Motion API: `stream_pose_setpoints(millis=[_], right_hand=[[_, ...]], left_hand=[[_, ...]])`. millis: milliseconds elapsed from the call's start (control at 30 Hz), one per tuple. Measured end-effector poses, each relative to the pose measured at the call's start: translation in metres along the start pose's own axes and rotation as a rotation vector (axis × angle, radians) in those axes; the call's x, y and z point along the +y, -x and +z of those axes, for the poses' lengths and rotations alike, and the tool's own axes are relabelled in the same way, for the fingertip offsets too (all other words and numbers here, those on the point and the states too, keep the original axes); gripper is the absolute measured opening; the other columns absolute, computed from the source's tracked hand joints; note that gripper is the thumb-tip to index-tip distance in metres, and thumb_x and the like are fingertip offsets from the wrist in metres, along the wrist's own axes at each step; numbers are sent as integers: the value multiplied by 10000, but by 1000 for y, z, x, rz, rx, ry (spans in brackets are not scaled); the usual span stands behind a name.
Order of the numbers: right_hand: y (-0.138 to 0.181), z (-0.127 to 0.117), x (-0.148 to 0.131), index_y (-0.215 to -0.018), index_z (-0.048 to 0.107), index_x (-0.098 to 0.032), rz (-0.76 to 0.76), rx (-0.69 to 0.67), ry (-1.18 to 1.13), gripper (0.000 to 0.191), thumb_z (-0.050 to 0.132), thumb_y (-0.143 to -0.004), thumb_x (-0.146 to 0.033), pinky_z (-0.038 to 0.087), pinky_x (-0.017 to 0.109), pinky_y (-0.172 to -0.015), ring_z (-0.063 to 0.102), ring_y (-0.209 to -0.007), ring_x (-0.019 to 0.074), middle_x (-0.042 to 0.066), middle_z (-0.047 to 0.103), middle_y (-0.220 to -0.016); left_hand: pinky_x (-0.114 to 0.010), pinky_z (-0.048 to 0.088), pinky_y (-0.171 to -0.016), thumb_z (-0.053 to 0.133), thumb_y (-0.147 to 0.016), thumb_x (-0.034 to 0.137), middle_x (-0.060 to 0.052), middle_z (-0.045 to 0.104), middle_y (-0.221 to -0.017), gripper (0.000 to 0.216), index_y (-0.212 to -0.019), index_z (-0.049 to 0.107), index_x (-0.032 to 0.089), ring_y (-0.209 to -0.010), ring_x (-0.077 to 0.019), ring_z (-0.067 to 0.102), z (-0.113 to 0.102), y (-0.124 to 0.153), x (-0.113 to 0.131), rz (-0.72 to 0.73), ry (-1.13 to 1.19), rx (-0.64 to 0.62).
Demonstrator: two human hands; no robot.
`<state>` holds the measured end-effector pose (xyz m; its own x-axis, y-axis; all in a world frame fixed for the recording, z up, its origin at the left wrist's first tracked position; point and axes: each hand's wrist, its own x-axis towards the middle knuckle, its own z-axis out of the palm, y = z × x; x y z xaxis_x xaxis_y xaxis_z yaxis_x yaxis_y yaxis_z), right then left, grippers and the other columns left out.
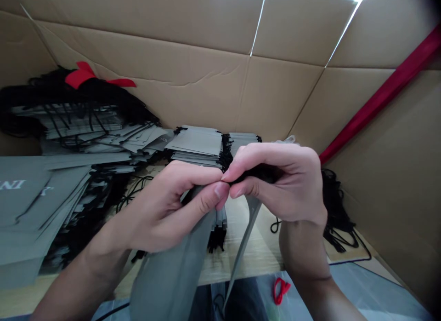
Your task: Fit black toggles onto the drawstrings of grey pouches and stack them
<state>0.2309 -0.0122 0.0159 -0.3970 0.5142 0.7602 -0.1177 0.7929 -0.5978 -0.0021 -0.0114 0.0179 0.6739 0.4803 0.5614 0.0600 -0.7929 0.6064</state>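
My left hand (pixel 182 203) and my right hand (pixel 289 185) meet at the fingertips in the middle of the view. Thumb and forefinger of each are pinched, apparently on a black cord (pixel 246 174), of which a dark stretch shows inside the right hand. Most of it is hidden by my fingers. A grey bag (pixel 172 275) hangs below the left hand, bent over toward my lap. One narrow grey edge (pixel 243 240) runs down from under the right hand; whether it belongs to the same bag I cannot tell.
Stacks of grey bags (pixel 198 139) with black cords stand at the back, and more bags (pixel 24 210) lie at left. Red strips (pixel 84 75) top a black cord heap. More cords (pixel 336 210) lie at right. Cardboard walls (pixel 193 72) enclose the table (pixel 255 256); a red band (pixel 379 100) slants at right.
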Motion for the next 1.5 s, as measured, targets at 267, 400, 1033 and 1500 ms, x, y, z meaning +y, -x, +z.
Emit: stream_pose_setpoints(millis=[267,400,1033,1500], right_hand=[[0,12,1,-925,850,-131,59,6,-204,201,959,-949,-298,618,234,-715,729,-750,117,23,799,-840],[0,10,-4,-911,816,-132,243,-32,-303,356,863,-995,-474,594,275,-722,704,-749,132,38,760,-816],[1,-3,-15,-1082,719,-247,239,216,-202,130,770,-962,-247,455,327,-700,515,-818,195,33,592,-992],[10,3,-21,-1240,464,-337,78,107,162,340,574,-1096,-49,528,585,-1322,584,-1602,285,57,605,-1633]], left_hand=[[-251,308,-520,618,-1041,80,64,388,-647,318,-765,510,196,-570,-71,370,10,5,9,134,-13,68],[-272,321,-511,672,-989,67,56,413,-626,280,-783,548,212,-564,-89,386,12,6,11,150,31,74],[-205,364,-514,546,-1178,288,66,570,-674,283,-1000,735,178,-543,-66,459,3,-2,6,-76,-142,62],[-220,493,-625,681,-1134,352,0,788,-827,250,-1009,826,190,-660,-109,627,12,0,-3,-92,-152,268]])
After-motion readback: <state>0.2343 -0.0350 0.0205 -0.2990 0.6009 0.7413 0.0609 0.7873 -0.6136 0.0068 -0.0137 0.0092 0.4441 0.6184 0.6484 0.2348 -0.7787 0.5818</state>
